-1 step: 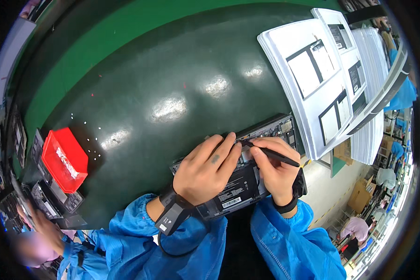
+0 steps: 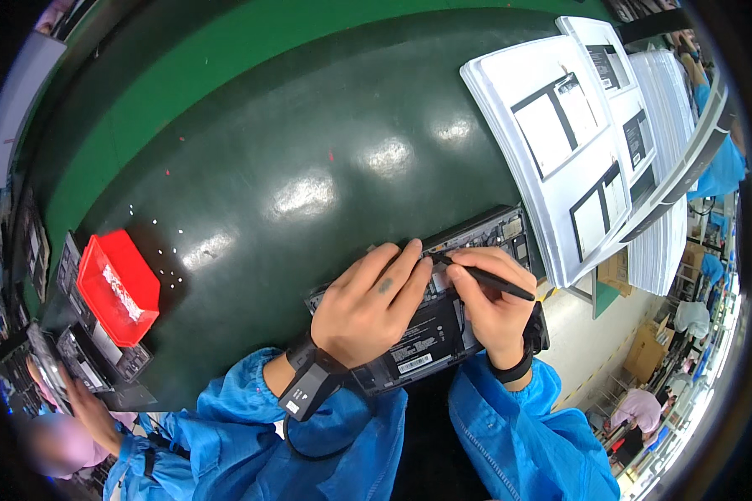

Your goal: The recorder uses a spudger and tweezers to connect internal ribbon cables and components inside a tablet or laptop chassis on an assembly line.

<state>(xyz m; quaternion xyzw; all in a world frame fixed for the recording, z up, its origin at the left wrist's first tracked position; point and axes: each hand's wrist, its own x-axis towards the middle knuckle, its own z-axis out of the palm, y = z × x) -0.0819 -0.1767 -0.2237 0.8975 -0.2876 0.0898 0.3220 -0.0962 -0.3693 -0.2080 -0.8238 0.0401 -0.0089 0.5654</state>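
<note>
An opened laptop base lies tilted on the bench in front of me, its board and black battery exposed. My left hand rests across its left and middle part, fingers stretched toward the upper edge; the thumb is hidden. In a pinch grip, my right hand holds a slim black pen-shaped tool. The tool's thin tip reaches the board close to my left fingertips. Whatever the tip touches is too small to make out.
A red bin with small white pieces stands at the left, several white bits scattered beside it. Laptop parts lie next to it. White foam trays holding batteries are stacked at the right. A co-worker's hand is at the lower left.
At the lower left, the co-worker's hand and the dark panel it holds have shifted slightly. My own hands, the tool and the laptop base look nearly the same.
</note>
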